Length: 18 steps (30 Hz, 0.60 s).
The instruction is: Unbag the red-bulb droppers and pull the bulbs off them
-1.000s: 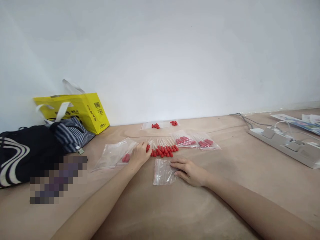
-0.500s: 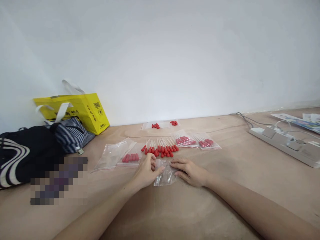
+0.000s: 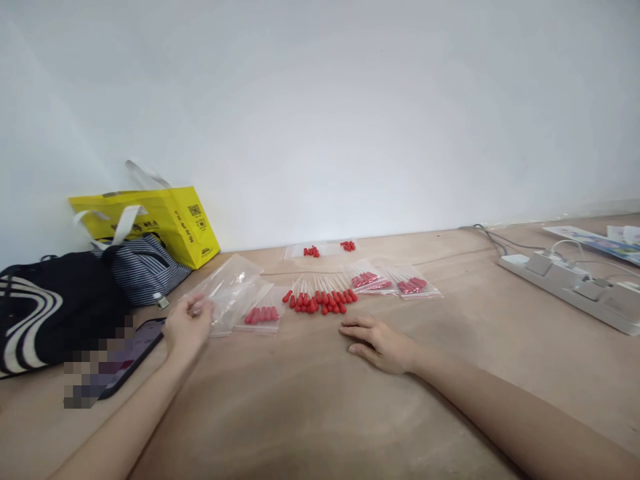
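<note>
My left hand (image 3: 186,328) is closed on an empty clear plastic bag (image 3: 227,285), holding it lifted at the left over a pile of empty bags (image 3: 235,307). Beside it lies a bag holding red-tipped droppers (image 3: 261,315). A row of loose droppers with red bulbs (image 3: 320,300) lies in the middle of the brown table. My right hand (image 3: 380,343) rests flat on the table just in front of that row, fingers stretched out, holding nothing. Two filled bags (image 3: 387,281) lie to the right of the row, and another bag (image 3: 327,250) lies near the wall.
A yellow shopping bag (image 3: 165,217), a striped pouch (image 3: 143,267) and a dark bag (image 3: 50,307) sit at the left by the wall, with a phone (image 3: 127,357) in front. A white power strip (image 3: 575,290) with cables and some papers (image 3: 595,240) lie at the right.
My left hand picked up the empty bag from in front of my right hand and carried it left over the bag pile. My right hand stayed in place.
</note>
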Each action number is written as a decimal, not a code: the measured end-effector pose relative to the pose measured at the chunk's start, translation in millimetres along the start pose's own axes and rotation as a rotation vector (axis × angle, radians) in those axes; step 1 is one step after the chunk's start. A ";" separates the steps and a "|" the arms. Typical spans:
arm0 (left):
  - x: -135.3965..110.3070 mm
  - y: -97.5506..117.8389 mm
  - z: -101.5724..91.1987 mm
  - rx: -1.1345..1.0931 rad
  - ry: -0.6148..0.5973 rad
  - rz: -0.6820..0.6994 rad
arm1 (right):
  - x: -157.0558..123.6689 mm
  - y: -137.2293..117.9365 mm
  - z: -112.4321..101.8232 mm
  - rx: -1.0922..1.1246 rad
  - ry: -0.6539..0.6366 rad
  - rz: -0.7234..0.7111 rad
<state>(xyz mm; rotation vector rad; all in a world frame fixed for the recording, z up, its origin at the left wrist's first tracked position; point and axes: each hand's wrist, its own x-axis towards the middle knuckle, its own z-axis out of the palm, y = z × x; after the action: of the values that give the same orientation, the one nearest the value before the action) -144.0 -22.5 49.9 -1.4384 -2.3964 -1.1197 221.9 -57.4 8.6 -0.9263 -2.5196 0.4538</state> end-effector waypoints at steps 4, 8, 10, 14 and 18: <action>-1.4 -12.7 -3.3 0.192 -0.084 0.057 | 0.0 -0.5 0.4 0.014 0.012 -0.009; -23.6 5.1 -7.3 0.354 0.096 0.387 | -0.1 -0.9 0.2 0.009 0.013 -0.011; -31.0 15.9 -7.0 0.276 -0.058 0.706 | -0.2 -1.1 0.0 0.008 0.017 -0.013; -35.7 26.4 4.3 0.152 -0.507 1.097 | 0.0 -1.5 -0.3 0.003 0.011 -0.015; -32.8 24.3 23.4 0.197 -0.492 1.111 | 0.2 -1.1 -0.4 0.006 0.011 -0.020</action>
<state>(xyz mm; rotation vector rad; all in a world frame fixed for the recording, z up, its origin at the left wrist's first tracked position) -101.0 -23.9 30.9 -2.5981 -1.3221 -0.2523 221.4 -57.9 9.4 -0.8980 -2.5140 0.4485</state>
